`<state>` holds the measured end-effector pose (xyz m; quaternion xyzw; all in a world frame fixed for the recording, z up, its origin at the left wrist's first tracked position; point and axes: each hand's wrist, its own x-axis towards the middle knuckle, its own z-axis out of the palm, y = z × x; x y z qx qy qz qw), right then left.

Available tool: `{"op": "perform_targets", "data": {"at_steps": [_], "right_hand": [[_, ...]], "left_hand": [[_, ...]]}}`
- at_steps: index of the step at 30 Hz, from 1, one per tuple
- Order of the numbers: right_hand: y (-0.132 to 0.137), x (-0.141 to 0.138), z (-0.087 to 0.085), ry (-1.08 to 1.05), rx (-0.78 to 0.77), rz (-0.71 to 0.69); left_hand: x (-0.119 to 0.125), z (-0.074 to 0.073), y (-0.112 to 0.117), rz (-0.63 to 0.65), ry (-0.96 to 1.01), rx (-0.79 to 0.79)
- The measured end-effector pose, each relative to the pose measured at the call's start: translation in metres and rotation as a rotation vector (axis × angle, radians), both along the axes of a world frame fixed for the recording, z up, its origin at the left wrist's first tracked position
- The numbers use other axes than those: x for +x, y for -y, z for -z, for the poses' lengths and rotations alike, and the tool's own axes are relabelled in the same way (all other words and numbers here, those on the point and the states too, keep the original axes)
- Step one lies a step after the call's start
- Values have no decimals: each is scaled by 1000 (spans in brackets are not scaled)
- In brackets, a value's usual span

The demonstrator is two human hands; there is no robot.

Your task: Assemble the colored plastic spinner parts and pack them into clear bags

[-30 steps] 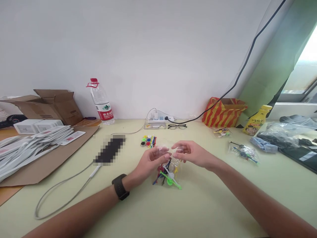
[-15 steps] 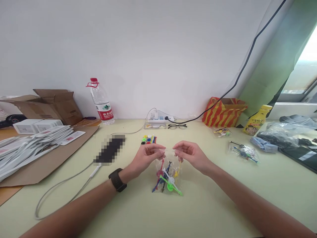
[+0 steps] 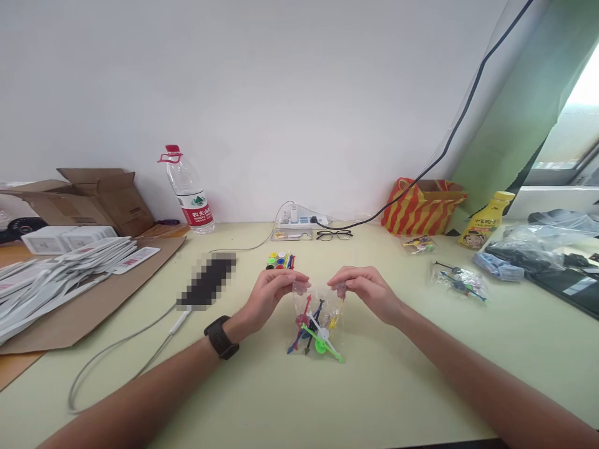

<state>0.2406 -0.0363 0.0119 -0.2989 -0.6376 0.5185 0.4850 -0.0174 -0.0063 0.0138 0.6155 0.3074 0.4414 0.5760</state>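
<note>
A clear plastic bag (image 3: 319, 299) stands between my hands at the middle of the table, with several coloured plastic arrow spinners (image 3: 318, 333) inside it in red, blue, black, white, green and yellow. My left hand (image 3: 274, 293) pinches the bag's top left corner between thumb and fingers. At the top right corner, my right hand (image 3: 365, 290) pinches it the same way. Just beyond my left hand lies a group of coloured round pieces and thin arrows (image 3: 281, 259), partly hidden by the fingers.
Two more bags of spinners, one nearer (image 3: 461, 280) and one farther (image 3: 418, 244), lie to the right. A yellow bottle (image 3: 486, 221) and a striped bag (image 3: 416, 209) stand behind. Glasses (image 3: 334, 235), a power strip (image 3: 299, 218) and a water bottle (image 3: 191, 196) are along the wall. A cable (image 3: 72, 386) loops at left.
My fingertips have moved apart slightly along the bag's top edge, and the gap between them is wider. The bag's lower end has shifted slightly upward in view.
</note>
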Motion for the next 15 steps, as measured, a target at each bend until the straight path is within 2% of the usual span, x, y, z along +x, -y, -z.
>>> {"op": "perform_targets", "data": {"at_steps": [4,8,15], "right_hand": [[2,-5,-2,79,39,86],[1,-8,0,65,-10,147],[2,-7,-5,122,-26,69]], "left_hand": [[5,-2,5,-89,-72,39],[5,-2,4,-94,-77,40],[7,-2,8,-41,-74,-28]]}}
